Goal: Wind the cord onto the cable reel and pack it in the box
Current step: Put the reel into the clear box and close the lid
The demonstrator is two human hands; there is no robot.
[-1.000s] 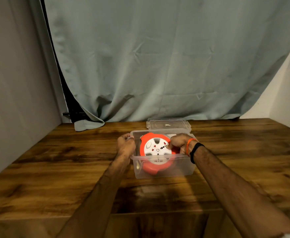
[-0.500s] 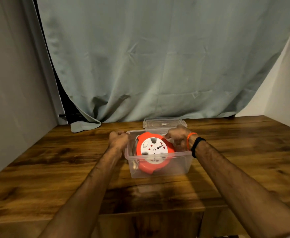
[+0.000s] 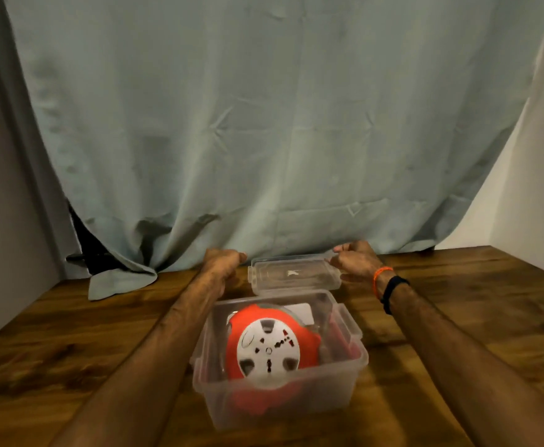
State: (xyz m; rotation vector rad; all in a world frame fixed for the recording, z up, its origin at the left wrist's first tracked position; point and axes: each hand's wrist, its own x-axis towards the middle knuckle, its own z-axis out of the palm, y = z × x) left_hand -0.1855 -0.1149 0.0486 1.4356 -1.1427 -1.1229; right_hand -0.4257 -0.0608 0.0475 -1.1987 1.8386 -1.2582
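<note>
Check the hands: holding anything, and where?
Both hands are at the clear lid: left hand by its left end, right hand at its right end. Whether either grips it cannot be told.

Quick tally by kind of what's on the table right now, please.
Clear box: 1
Clear lid: 1
Orange cable reel, in the box: 1
Hands, left hand and right hand, at the lid's ends: 2
Total: 5

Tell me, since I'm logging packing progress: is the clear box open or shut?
Open. The box has no lid on; its clear lid lies behind it on the table, and the cable reel shows inside.
</note>
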